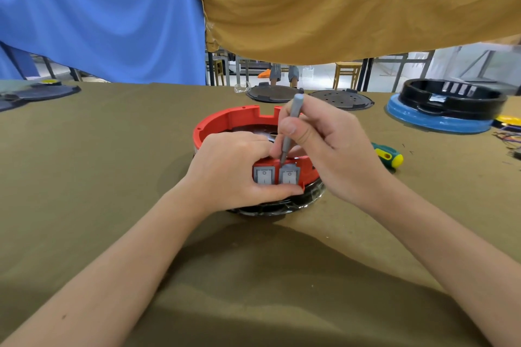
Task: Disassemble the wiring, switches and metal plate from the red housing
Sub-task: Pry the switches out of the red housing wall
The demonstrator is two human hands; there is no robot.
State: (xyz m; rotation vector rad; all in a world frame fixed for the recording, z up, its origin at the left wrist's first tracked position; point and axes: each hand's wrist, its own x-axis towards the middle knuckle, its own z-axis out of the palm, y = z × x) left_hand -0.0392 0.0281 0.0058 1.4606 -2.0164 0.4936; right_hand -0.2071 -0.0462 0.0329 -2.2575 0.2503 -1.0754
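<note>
The round red housing (225, 119) sits mid-table on a black base. Two grey rocker switches, the left switch (264, 175) and the right switch (289, 175), are set in its near wall. My left hand (234, 172) grips that near wall, thumb under the switches and fingers over the rim. My right hand (327, 146) holds a thin grey screwdriver (291, 124) like a pen, its tip touching the top edge of the right switch. Inside the housing a dark perforated metal plate (253, 129) shows partly; any wiring is hidden.
A green and yellow screwdriver (389, 155) lies right of the housing. Two dark round lids (272, 93) (342, 99) lie at the far edge. A black housing on a blue base (445, 108) stands far right, with loose wires (507, 141) beside it. Blue and tan cloths hang behind.
</note>
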